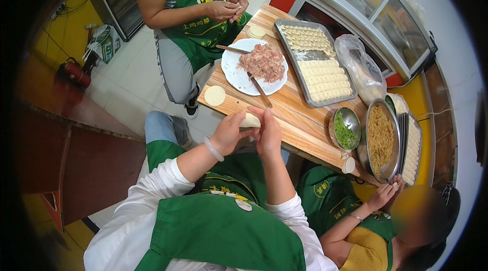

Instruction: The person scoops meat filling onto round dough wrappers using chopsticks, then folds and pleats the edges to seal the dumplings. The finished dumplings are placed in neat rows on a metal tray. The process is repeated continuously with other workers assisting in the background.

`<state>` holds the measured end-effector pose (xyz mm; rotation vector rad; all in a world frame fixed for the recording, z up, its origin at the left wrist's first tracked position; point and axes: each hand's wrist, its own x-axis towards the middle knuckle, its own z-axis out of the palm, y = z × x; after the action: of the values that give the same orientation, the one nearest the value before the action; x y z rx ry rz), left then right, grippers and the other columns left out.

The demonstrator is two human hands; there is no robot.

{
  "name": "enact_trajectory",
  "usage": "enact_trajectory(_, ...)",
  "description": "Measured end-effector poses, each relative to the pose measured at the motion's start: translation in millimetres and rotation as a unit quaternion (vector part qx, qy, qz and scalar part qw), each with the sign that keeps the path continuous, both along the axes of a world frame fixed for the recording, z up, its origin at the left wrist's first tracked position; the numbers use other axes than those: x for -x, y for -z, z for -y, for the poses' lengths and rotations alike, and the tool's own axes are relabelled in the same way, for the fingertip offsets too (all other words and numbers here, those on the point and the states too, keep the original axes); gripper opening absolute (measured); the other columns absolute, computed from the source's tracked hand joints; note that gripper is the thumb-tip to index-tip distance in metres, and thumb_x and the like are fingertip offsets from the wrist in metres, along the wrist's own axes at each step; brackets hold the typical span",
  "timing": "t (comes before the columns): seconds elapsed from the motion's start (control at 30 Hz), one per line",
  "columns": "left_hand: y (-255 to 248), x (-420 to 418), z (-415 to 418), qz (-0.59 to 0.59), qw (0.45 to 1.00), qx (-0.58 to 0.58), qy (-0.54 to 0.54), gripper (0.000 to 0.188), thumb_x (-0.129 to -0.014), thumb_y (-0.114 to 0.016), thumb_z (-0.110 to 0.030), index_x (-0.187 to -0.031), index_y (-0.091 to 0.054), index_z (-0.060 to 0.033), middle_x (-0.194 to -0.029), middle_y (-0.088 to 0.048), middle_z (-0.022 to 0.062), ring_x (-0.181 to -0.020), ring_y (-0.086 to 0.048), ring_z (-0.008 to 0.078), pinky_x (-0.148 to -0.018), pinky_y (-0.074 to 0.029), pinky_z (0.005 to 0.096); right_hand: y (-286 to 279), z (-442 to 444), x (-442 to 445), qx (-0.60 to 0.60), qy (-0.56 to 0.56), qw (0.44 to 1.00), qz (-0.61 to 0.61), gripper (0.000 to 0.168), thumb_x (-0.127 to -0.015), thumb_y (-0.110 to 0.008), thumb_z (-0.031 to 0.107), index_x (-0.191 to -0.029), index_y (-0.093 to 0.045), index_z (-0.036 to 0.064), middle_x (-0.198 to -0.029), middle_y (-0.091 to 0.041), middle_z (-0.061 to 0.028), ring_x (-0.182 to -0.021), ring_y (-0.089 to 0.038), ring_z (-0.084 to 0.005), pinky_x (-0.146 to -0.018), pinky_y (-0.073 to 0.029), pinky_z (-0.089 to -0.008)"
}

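Between my two hands, above the near edge of the wooden table, is a folded dumpling [250,120] of pale dough. My left hand [230,132] holds its left side, with a pale bangle around that wrist. The fingers of my right hand [269,132] press at its right end. Just beyond them lies a round dough wrapper [214,96], flat on the wood. A white plate [233,74] bears a heap of raw minced meat [263,62]. One flat wooden stick [260,91] rests on the plate's near rim, and another stick [232,49] lies across its far left side.
A metal tray [302,56] holds rows of dumplings. To the right stand a steel bowl of chopped greens [345,130], a larger bowl of brown filling [380,139] and stacked trays [411,149]. Co-workers sit opposite and at right, their hands [227,11] [385,193] holding dough. Stacked wrappers [256,32] lie far left.
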<state>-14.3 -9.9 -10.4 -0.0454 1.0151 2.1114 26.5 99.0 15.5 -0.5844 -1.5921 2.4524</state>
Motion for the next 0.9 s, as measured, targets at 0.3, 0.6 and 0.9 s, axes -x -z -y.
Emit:
enact_trajectory(0.3,-9,-11,-12,-0.109,0.991,0.027,-0.066,0.022,-0.092,-0.034,-0.02,-0.099,-0.049,-0.0049,-0.083,-0.054,0.0047,-0.073,-0.054,0.0108,-0.063,-0.045,0.0239,1,7,1,0.06,-0.081,0.995,0.017,0.04,-0.088,-0.036,0.025,-0.113,-0.052,-0.003,-0.043,-0.031,0.0045,-0.033,-0.023,-0.0058,-0.033,-0.017,-0.0204)
enact_trajectory(0.6,-18,-16,-10,-0.057,0.996,0.048,-0.041,0.025,-0.09,-0.038,-0.024,-0.09,-0.053,-0.0046,-0.081,-0.055,0.0046,-0.07,-0.053,0.0097,-0.061,-0.044,0.0219,-10,4,1,0.101,-0.155,0.982,0.031,0.044,-0.086,-0.037,0.028,-0.117,-0.049,-0.002,-0.072,-0.05,-0.0038,-0.05,-0.04,-0.0071,-0.042,-0.028,-0.0175)
enact_trajectory(0.9,-40,-28,-15,-0.497,0.83,0.161,-0.195,0.027,-0.086,-0.033,-0.015,-0.081,-0.053,0.0015,-0.093,-0.048,0.0117,-0.087,-0.046,0.0209,-0.079,-0.037,0.028,-5,22,-4,0.033,-0.091,0.971,-0.219,0.018,-0.084,-0.044,0.018,-0.091,-0.051,0.003,-0.092,-0.052,-0.0054,-0.081,-0.05,-0.013,-0.074,-0.04,-0.0223)
